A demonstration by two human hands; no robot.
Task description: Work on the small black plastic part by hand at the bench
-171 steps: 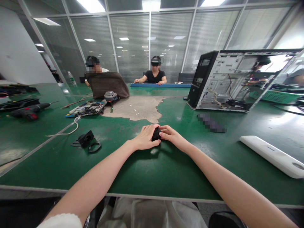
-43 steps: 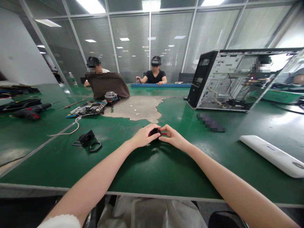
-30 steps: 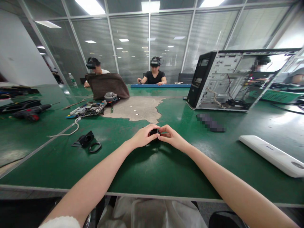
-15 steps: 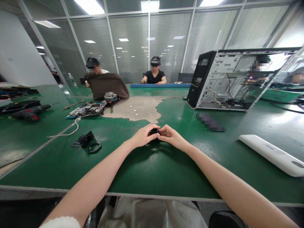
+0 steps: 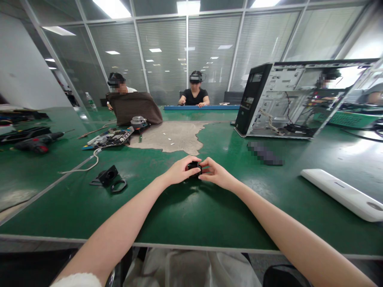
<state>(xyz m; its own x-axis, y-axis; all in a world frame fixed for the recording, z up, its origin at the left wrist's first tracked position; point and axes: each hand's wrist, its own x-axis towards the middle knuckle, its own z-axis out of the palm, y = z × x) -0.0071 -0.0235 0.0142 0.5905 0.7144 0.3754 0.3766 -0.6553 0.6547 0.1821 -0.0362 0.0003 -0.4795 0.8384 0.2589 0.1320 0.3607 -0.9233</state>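
Note:
Between my two hands, just above the green table [image 5: 179, 215], is a small black part [image 5: 194, 168] whose kind I cannot make out. My left hand [image 5: 180, 170] wraps round it from the left, thumb in front and fingers behind. From the other side my right hand [image 5: 216, 173] pinches its right edge with thumb and fingertips. Much of the part is hidden by the fingers. On the table to the left lie a black bracket-like piece with a round opening [image 5: 106, 175] and a black ring-shaped frame [image 5: 123, 188].
A cordless drill [image 5: 38, 143] and a circuit board assembly [image 5: 109, 138] lie at the left. An opened computer case [image 5: 248, 101] stands at the right, near a white elongated device [image 5: 341, 193] and a green basket [image 5: 350, 118]. Across the table sits a person in black [image 5: 195, 96].
The fingers of my right hand have shifted slightly on the black part, and a little more of its right side shows. Otherwise the scene looks the same.

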